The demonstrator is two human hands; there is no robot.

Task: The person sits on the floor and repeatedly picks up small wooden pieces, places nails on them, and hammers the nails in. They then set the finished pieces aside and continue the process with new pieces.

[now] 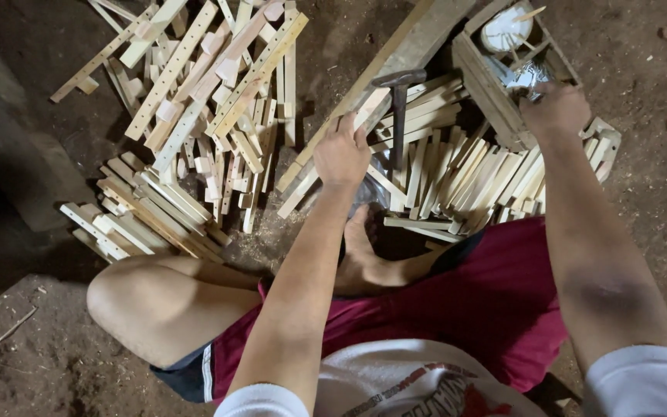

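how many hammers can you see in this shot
1. The hammer lies on the wooden slats between the left hand and the right hand, head away from the person. More could be hidden under the wood piles.

Far left: loose heap of pale wood strips (210, 85), several drilled with rows of holes. Below it, near left: tidier stack of short slats (144, 220). Hammer (399, 100) lies across slats at centre, dark head far side. Dirt floor (642, 177) with sawdust; thin stick (13, 327) near left; grey block (9, 147) at left edge
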